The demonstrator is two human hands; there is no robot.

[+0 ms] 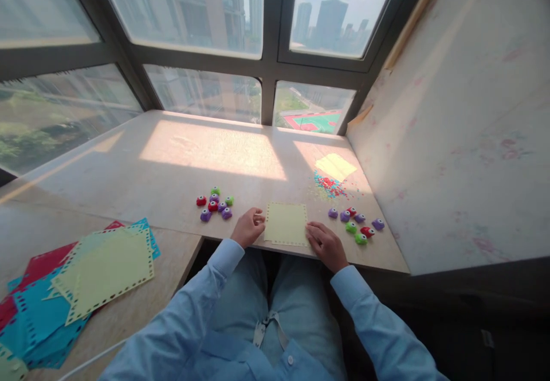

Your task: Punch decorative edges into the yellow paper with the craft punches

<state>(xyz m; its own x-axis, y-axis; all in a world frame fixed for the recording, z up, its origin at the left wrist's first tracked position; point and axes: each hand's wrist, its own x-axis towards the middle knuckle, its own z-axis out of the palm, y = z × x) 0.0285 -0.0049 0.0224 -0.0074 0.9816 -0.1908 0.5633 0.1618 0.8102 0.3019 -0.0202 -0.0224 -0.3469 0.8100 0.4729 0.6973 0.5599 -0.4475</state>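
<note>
Tall windows [197, 8] rise over a pale table [215, 146], at whose near edge a person sits in a light blue shirt. To the person's left lies a heap of red, blue and pale yellow sheets [112, 260], overlapping, with dark holes along the borders that show; these look finished in that respect, though the buried ones cannot be checked.

One smaller-looking pale yellow sheet [286, 223] lies at the table's near edge, between the two hands. It is roughly square, flat and plain in the middle, with small holes along its borders. The edging appears largely complete; whether gaps remain near the hands is unclear, so any finishing left is probably slight.

The right hand [327, 245] has its fingers extended to touch the sheet's right edge; whether they pinch it cannot be told. The left hand [249, 227] is curled beside the left edge, and its grip cannot be made out.

Other yellow paper [336, 167] lies farther back. Small eye-topped pieces in purple, red and green form a left group [213, 206] and a right group [351, 228]. Smallest are the scattered coloured bits [330, 185].
</note>
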